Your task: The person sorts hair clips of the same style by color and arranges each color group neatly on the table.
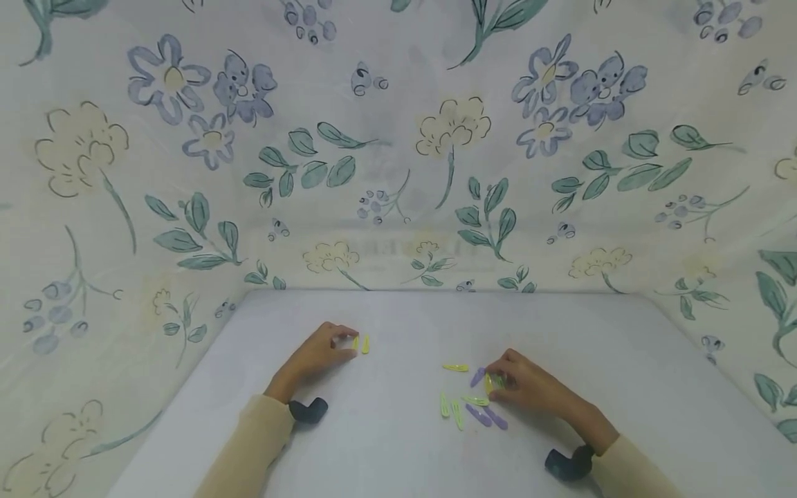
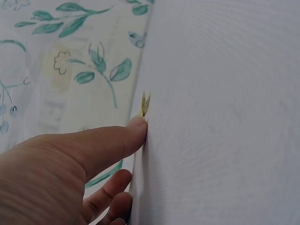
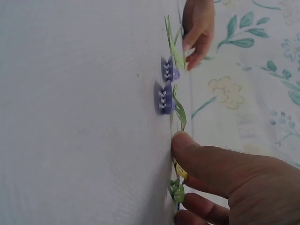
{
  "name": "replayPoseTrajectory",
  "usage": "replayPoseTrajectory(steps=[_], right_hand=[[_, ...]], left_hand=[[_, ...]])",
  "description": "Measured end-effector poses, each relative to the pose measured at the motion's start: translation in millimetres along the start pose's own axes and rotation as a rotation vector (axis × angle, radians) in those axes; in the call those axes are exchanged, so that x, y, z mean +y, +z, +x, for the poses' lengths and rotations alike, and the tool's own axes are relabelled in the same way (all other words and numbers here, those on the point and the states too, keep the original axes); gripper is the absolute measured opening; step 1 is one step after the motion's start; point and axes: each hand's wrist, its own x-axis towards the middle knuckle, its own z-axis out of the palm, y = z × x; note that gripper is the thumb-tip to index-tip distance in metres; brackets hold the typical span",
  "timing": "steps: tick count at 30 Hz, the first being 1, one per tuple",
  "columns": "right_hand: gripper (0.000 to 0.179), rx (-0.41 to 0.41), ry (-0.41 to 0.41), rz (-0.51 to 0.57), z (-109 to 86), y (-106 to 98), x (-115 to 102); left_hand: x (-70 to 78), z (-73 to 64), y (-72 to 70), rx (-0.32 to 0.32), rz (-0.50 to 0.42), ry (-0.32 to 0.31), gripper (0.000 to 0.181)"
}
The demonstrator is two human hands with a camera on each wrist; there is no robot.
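Observation:
On the white tabletop my left hand (image 1: 320,351) pinches a small yellow hair clip (image 1: 355,342) between thumb and fingers. Just right of it lies a second yellow hair clip (image 1: 365,344). In the left wrist view, yellow clip tips (image 2: 146,103) show past the thumb. My right hand (image 1: 529,382) pinches another yellow hair clip (image 1: 488,384) at the right-hand group. A green clip (image 3: 176,191) sits under its fingers, partly hidden. Beside that hand lie a purple hair clip (image 1: 477,377) and a yellow-green clip (image 1: 476,401).
Left of the right hand are a yellow clip (image 1: 456,368) and upright-lying green clips (image 1: 445,406). Two purple clips (image 1: 479,415) lie nearer the front. Floral sheeting (image 1: 398,173) rises behind the table (image 1: 373,443) and along its sides. Dark bands (image 1: 309,411) sit at both wrists.

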Motion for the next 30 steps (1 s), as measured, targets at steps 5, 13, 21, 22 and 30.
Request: replayPoseTrajectory(steps=[5, 13, 21, 22, 30], right_hand=[[0.043, -0.005, 0.013, -0.006, 1.0, 0, -1], [0.042, 0.003, 0.104, -0.029, 1.0, 2, -6], [0.044, 0.063, 0.166, 0.068, 2.2, -2, -14], [0.044, 0.082, 0.168, 0.082, 2.0, -3, -15], [0.045, 0.168, 0.136, 0.091, 2.5, -5, -17]], left_hand=[[0.5, 0.1, 0.1, 0.012, -0.001, -0.017, 0.04], [-0.5, 1.1, 1.7, 0.003, -0.017, -0.032, 0.04], [-0.2, 2.0, -0.3, 0.004, -0.02, -0.026, 0.04], [-0.2, 1.8, 0.0, 0.004, -0.019, -0.025, 0.04], [2.4, -1.3, 1.8, 0.007, -0.018, -0.038, 0.04]])
